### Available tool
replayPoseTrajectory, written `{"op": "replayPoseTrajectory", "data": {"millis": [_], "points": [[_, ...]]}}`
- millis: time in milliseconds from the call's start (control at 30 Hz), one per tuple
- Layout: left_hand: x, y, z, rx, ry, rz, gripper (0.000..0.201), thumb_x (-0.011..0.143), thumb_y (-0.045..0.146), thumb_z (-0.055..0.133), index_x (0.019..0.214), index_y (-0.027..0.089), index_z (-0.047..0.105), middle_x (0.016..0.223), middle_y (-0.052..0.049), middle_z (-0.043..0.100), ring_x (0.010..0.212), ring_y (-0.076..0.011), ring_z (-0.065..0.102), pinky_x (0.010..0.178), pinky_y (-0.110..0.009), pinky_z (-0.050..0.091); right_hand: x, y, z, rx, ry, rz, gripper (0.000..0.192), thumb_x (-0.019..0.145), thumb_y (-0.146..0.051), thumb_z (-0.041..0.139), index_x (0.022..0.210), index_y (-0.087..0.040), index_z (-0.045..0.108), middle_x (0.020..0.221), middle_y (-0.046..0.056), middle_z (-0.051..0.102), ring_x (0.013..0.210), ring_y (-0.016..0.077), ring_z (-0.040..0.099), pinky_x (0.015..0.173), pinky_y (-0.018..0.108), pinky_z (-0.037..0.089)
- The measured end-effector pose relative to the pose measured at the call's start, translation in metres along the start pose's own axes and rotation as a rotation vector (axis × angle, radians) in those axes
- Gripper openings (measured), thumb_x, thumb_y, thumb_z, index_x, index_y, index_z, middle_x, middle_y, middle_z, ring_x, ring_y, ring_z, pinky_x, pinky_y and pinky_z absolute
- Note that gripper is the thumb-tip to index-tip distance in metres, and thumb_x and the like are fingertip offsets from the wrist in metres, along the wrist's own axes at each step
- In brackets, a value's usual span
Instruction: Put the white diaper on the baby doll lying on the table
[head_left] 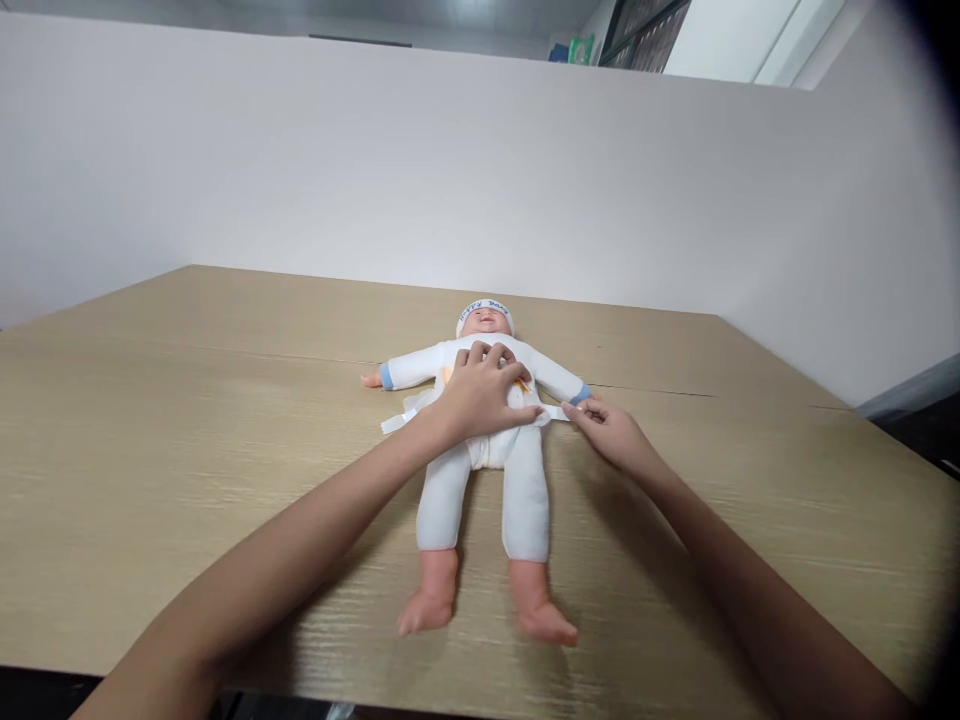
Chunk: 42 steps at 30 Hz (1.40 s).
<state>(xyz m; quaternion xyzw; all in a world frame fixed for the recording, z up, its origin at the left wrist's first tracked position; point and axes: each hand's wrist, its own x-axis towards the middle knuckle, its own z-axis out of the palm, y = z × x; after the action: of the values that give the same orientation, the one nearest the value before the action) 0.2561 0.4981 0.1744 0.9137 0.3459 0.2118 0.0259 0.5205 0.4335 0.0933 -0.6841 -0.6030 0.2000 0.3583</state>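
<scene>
The doll (526, 470) has smooth, plastic-looking feet (436, 590) and a matt cloth suit (444, 500). The bench (225, 520) looks wood-grained, faintly glossy.

Counts. Baby doll in white cloth with smooth pinkish feet (525, 500): one. White cap with blue lettering (484, 308): one. White diaper with orange markings (487, 453): one. Flat white strip tabs: at least two, one at the left hip side (392, 424), one at the right (556, 412); layers overlap at left, exact total unclear. Blue cloth cuffs (386, 376): two. Bare doll feet (429, 598): two. Grips, the person's bare hands: two, one left grip (487, 395), one right grip (607, 428). Pale wood-grain counter (187, 480): one. Small bright-green object above the wall (580, 50): one, blurred.
</scene>
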Motion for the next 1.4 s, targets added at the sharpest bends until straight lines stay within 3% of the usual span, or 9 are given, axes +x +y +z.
{"op": "replayPoseTrajectory", "data": {"millis": [200, 333, 433, 600, 700, 800, 933, 1167, 1400], "points": [[0.000, -0.004, 0.007, 0.036, 0.016, 0.027, 0.064, 0.094, 0.070, 0.073, 0.146, 0.031, 0.073, 0.143, -0.013, 0.064, 0.131, -0.0421, 0.050, 0.117, -0.059, 0.039, 0.014, -0.038, -0.012, 0.173, -0.045, -0.053, 0.070, 0.085, -0.091, 0.065, 0.076, -0.022, 0.061, 0.074, 0.001, 0.057, 0.072, 0.0178, 0.050, 0.069, 0.031, 0.039], [0.000, -0.003, 0.006, 0.043, 0.012, 0.022, 0.093, 0.095, 0.066, 0.072, 0.176, 0.034, 0.040, 0.144, -0.013, 0.063, 0.130, -0.0419, 0.051, 0.115, -0.058, 0.040, 0.033, -0.073, 0.005, 0.172, -0.089, -0.126, 0.058, 0.090, -0.077, 0.069, 0.077, -0.022, 0.062, 0.074, 0.000, 0.059, 0.071, 0.0166, 0.050, 0.069, 0.032, 0.038], [0.000, -0.002, 0.004, 0.020, 0.006, 0.014, 0.100, 0.092, 0.060, 0.074, 0.178, 0.031, 0.033, 0.140, -0.011, 0.065, 0.128, -0.0404, 0.052, 0.115, -0.057, 0.040, 0.040, -0.088, 0.025, 0.187, -0.099, -0.152, 0.048, 0.093, -0.067, 0.068, 0.078, -0.022, 0.061, 0.075, 0.000, 0.063, 0.071, 0.0171, 0.054, 0.068, 0.032, 0.040], [-0.001, -0.001, 0.004, -0.025, 0.013, -0.012, 0.102, 0.089, 0.053, 0.078, 0.177, 0.026, 0.033, 0.144, -0.010, 0.067, 0.131, -0.0389, 0.051, 0.117, -0.055, 0.038, 0.017, -0.081, 0.044, 0.286, 0.093, -0.234, 0.045, 0.100, -0.066, 0.064, 0.097, -0.021, 0.068, 0.094, 0.006, 0.068, 0.081, 0.0208, 0.062, 0.074, 0.036, 0.051], [-0.001, -0.003, 0.006, -0.073, 0.008, -0.018, 0.101, 0.091, 0.058, 0.078, 0.175, 0.023, 0.035, 0.150, -0.011, 0.067, 0.136, -0.0405, 0.048, 0.118, -0.057, 0.036, -0.009, -0.068, 0.043, 0.236, 0.194, -0.452, 0.033, 0.110, -0.051, 0.059, 0.118, -0.023, 0.074, 0.123, 0.011, 0.072, 0.113, 0.0264, 0.069, 0.101, 0.044, 0.057], [-0.001, -0.003, 0.008, -0.110, 0.024, -0.020, 0.094, 0.092, 0.060, 0.078, 0.169, 0.021, 0.040, 0.149, -0.012, 0.068, 0.138, -0.0412, 0.048, 0.117, -0.057, 0.036, -0.028, -0.057, 0.041, 0.116, 0.147, -0.627, 0.037, 0.115, -0.039, 0.053, 0.148, -0.028, 0.066, 0.151, 0.010, 0.068, 0.146, 0.0292, 0.059, 0.127, 0.053, 0.045], [-0.001, -0.008, 0.006, -0.199, 0.051, -0.048, 0.086, 0.089, 0.057, 0.082, 0.159, 0.021, 0.048, 0.144, -0.012, 0.071, 0.135, -0.0421, 0.050, 0.116, -0.060, 0.039, -0.032, -0.050, 0.044, 0.060, 0.087, -0.689, 0.051, 0.117, -0.035, 0.048, 0.168, -0.031, 0.049, 0.170, 0.008, 0.055, 0.161, 0.0288, 0.047, 0.135, 0.057, 0.038], [-0.038, -0.059, -0.013, -0.724, 0.018, 0.048, 0.069, 0.106, 0.052, 0.069, 0.164, 0.024, 0.044, 0.158, -0.015, 0.063, 0.149, -0.0307, 0.058, 0.124, -0.048, 0.046, -0.022, -0.042, 0.040, 0.032, 0.024, -0.759, 0.056, 0.117, -0.036, 0.047, 0.173, -0.032, 0.043, 0.176, 0.007, 0.049, 0.165, 0.0283, 0.044, 0.137, 0.057, 0.036], [-0.105, -0.124, -0.003, -0.518, 0.192, -0.207, 0.094, 0.103, 0.053, 0.068, 0.175, 0.016, 0.020, 0.136, -0.016, 0.073, 0.128, -0.0302, 0.068, 0.117, -0.053, 0.050, -0.023, -0.041, 0.035, 0.026, 0.050, -0.770, 0.053, 0.116, -0.033, 0.051, 0.168, -0.030, 0.048, 0.170, 0.008, 0.055, 0.160, 0.0279, 0.049, 0.134, 0.053, 0.037]]}}
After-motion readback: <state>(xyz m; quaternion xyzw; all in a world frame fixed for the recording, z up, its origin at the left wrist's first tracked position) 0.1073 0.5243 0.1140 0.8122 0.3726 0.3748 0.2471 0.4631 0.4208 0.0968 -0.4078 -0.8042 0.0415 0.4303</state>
